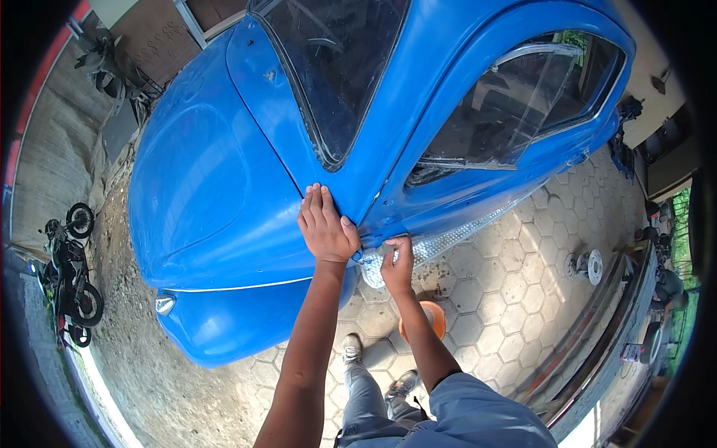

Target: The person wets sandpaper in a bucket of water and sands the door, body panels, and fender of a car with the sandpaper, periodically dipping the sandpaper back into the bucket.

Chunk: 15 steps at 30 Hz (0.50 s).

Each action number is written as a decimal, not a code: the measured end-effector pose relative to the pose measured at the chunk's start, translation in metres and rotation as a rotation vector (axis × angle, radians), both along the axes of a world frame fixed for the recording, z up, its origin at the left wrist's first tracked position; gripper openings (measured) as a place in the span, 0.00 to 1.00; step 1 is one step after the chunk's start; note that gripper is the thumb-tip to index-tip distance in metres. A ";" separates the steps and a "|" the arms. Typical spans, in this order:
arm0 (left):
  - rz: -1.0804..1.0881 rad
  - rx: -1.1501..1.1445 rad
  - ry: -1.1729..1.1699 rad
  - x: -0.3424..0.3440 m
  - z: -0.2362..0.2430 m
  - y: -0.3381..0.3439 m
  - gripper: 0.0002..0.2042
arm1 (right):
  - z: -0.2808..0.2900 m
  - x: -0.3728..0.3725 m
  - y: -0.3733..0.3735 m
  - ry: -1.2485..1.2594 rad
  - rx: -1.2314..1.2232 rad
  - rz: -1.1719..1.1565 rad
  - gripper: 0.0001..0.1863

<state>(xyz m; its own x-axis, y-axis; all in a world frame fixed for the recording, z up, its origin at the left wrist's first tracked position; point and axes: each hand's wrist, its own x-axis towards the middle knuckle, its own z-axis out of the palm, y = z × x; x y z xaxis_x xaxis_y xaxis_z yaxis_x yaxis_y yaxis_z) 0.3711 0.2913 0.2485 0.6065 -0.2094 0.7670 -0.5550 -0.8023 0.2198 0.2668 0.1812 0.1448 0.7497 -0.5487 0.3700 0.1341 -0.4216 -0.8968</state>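
Observation:
A blue car [291, 224] with rounded fenders fills the middle of the view. My left hand [327, 230] lies flat on its body below the windshield corner, fingers together and stretched out. Close beside it, my right hand [397, 261] is closed in a pinch against the lower front edge of the car door [426, 205]. Something small and greyish shows at its fingertips, too small to name. Under the door runs a silver patterned running board [455, 243]. An orange bucket [439, 317] stands on the ground, partly hidden by my right forearm.
Hexagonal paving [515, 299] lies under my feet, with bare dirt [194, 396] to the left. A dark motorcycle [71, 276] is parked at far left. Right, a round metal part [594, 266] sits near long boards [582, 343].

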 end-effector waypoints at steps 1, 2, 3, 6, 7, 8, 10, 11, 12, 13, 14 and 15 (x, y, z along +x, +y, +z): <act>-0.007 -0.007 0.000 0.000 0.001 -0.003 0.29 | -0.014 -0.003 -0.005 0.028 0.016 -0.025 0.16; -0.012 -0.010 0.009 -0.001 0.000 -0.009 0.29 | -0.032 -0.009 -0.015 0.062 0.024 -0.058 0.17; -0.005 -0.002 0.010 0.001 0.000 -0.010 0.29 | -0.035 -0.005 -0.018 0.107 0.124 -0.059 0.17; -0.005 -0.013 -0.005 -0.001 -0.002 -0.004 0.28 | -0.032 -0.009 -0.009 0.135 0.248 -0.054 0.17; -0.003 -0.001 -0.002 -0.001 -0.001 0.003 0.28 | -0.010 -0.006 0.001 0.107 0.264 -0.040 0.16; 0.010 0.012 -0.005 0.000 0.001 0.011 0.28 | -0.011 -0.002 0.009 0.111 0.278 -0.036 0.16; 0.003 0.016 -0.007 0.000 0.002 0.011 0.29 | -0.021 0.002 0.009 -0.010 0.041 -0.071 0.16; 0.011 0.020 -0.006 -0.001 0.002 0.013 0.29 | -0.031 -0.002 0.009 0.050 0.018 -0.076 0.15; 0.001 0.005 -0.008 0.000 0.001 0.002 0.29 | -0.060 -0.005 -0.005 0.048 0.006 -0.099 0.15; -0.040 -0.030 0.002 -0.001 -0.002 -0.020 0.29 | -0.097 -0.014 -0.035 0.217 0.136 -0.147 0.15; -0.060 -0.055 0.002 -0.003 -0.007 -0.035 0.29 | -0.118 -0.024 -0.056 0.383 0.286 -0.185 0.14; -0.040 -0.029 -0.008 -0.001 -0.011 -0.021 0.29 | -0.108 -0.018 -0.042 0.412 0.261 -0.190 0.14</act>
